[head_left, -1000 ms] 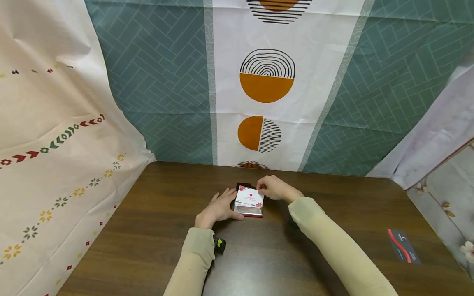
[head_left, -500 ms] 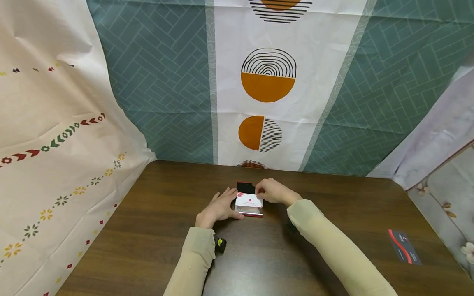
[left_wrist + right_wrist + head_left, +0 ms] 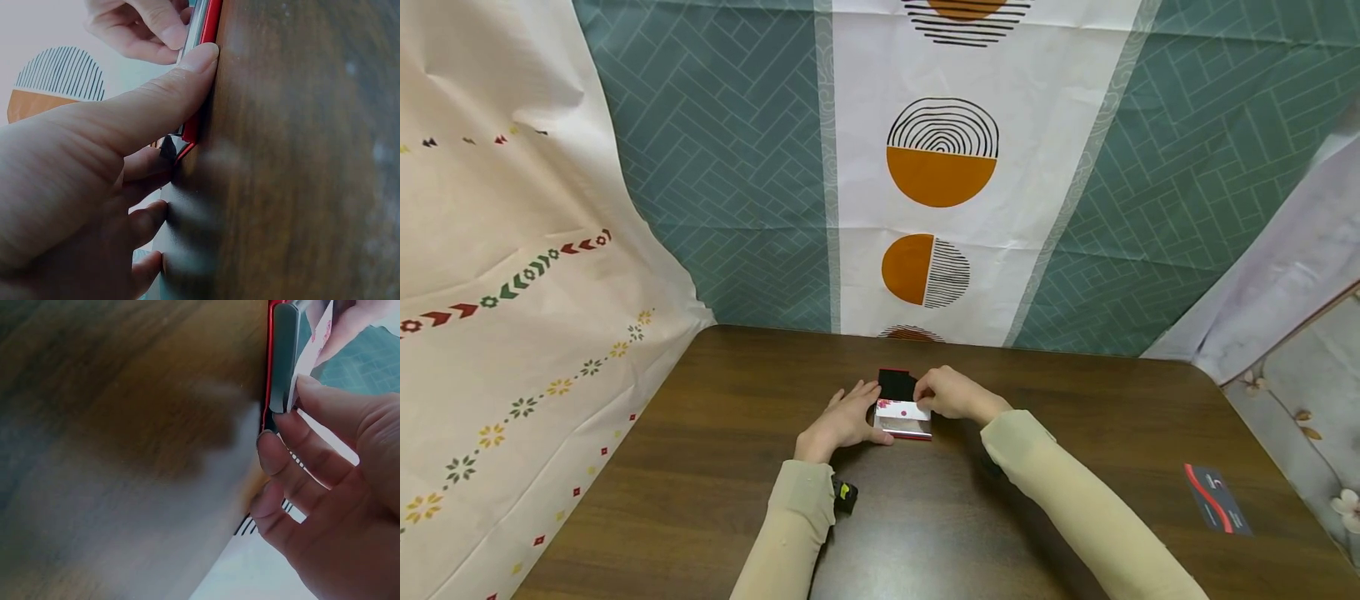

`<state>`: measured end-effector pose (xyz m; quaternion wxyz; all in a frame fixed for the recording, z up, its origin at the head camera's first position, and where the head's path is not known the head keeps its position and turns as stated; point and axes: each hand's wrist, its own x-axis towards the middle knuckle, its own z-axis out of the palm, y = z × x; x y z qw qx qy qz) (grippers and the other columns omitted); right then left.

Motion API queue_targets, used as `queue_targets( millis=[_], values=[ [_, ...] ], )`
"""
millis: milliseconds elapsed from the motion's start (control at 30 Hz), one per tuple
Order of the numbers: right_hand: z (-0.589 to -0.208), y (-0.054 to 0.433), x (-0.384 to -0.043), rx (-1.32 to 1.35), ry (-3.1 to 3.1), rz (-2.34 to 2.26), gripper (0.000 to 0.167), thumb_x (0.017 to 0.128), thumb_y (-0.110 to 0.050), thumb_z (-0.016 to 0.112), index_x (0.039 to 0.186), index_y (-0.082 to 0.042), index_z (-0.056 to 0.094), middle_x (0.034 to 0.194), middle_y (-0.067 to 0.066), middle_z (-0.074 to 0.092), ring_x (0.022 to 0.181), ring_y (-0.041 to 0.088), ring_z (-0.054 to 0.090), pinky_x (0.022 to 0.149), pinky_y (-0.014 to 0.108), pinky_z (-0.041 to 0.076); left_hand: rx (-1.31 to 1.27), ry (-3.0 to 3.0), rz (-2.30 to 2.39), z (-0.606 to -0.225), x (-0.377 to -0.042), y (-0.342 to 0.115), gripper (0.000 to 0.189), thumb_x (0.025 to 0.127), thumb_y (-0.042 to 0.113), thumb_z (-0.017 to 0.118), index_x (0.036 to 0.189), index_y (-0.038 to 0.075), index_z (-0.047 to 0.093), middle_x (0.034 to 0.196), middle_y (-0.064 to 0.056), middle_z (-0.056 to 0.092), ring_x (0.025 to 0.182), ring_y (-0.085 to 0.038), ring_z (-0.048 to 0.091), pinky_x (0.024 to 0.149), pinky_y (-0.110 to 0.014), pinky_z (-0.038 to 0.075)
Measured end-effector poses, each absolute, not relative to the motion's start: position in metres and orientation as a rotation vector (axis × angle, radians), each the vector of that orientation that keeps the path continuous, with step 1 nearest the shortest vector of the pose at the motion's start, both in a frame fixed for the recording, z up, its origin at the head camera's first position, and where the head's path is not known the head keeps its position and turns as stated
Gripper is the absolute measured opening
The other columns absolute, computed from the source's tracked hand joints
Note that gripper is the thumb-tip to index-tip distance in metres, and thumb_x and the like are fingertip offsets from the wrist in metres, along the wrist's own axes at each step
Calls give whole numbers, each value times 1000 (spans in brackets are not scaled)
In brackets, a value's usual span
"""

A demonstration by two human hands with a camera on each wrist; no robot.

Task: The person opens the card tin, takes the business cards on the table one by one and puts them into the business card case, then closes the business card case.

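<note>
A business card case with red edges and a silvery tray (image 3: 902,426) lies open on the table, its black inner lid (image 3: 895,383) folded back. My left hand (image 3: 842,421) holds the case by its left side. In the left wrist view its thumb presses the red-edged case (image 3: 211,25) near a corner. My right hand (image 3: 951,393) pinches a white business card (image 3: 901,409) with pink flowers by its right edge. Seen from the right wrist, the card (image 3: 310,355) stands tilted over the tray, its lower edge at the case. Inside the tray, contents are hard to tell.
A dark grey card with a red stripe (image 3: 1217,500) lies on the brown table (image 3: 700,500) at the right. A patterned curtain (image 3: 925,192) hangs along the far edge. Cream cloth (image 3: 512,333) borders the left side.
My right hand has drawn the white business card down and toward me into the case, so more black lid shows. The left hand has stayed in place.
</note>
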<state>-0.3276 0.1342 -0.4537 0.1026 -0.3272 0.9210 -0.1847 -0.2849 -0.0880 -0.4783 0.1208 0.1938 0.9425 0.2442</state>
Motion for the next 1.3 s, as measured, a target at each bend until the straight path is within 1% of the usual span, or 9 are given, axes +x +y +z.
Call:
queue_targets(
  millis=[233, 367, 600, 700, 833, 1000, 1300],
  values=[
    [-454, 133, -323, -1023, 2726, -539, 7, 88, -6, 72, 84, -12, 73, 71, -6, 58, 64, 11, 51, 61, 25, 47, 578, 2759, 710, -478, -284, -89, 95, 78, 44, 80, 151, 2, 35, 158, -9, 29, 147, -29, 16, 116, -52, 9],
    [-453, 130, -318, -991, 2762, -501, 9, 88, -6, 71, 84, -13, 74, 73, -7, 59, 66, 12, 51, 62, 27, 47, 573, 2757, 708, -477, -284, -89, 95, 78, 44, 80, 151, 3, 35, 158, -9, 29, 147, -29, 16, 116, -52, 9],
    [-455, 130, -312, -973, 2781, -474, 8, 88, -7, 71, 88, -14, 75, 70, -6, 56, 66, 12, 51, 61, 28, 46, 583, 2750, 694, -477, -283, -89, 95, 79, 44, 80, 151, 2, 35, 158, -10, 29, 147, -29, 16, 116, -52, 10],
    [-454, 130, -311, -964, 2789, -453, 8, 89, -7, 70, 91, -14, 76, 77, -6, 61, 70, 13, 52, 66, 29, 49, 581, 2751, 698, -477, -283, -89, 95, 79, 44, 80, 151, 2, 35, 158, -10, 29, 147, -29, 16, 116, -52, 10],
    [-451, 130, -310, -944, 2795, -425, 11, 90, -9, 69, 98, -11, 76, 90, -1, 68, 77, 15, 57, 75, 33, 53, 575, 2758, 700, -477, -283, -89, 94, 79, 44, 80, 151, 2, 35, 158, -9, 29, 147, -29, 16, 116, -52, 10],
    [-443, 137, -308, -959, 2816, -363, 19, 92, -13, 68, 110, -7, 73, 102, 5, 68, 91, 19, 61, 85, 39, 53, 572, 2761, 700, -478, -284, -89, 95, 78, 44, 80, 151, 3, 35, 158, -9, 29, 147, -29, 16, 117, -52, 10],
    [-425, 171, -308, -969, 2857, -243, 20, 93, -15, 67, 111, -6, 70, 100, 5, 63, 95, 24, 61, 81, 42, 53, 580, 2758, 720, -479, -284, -89, 95, 78, 43, 81, 150, 2, 36, 157, -10, 29, 147, -29, 16, 116, -53, 9]
  ],
)
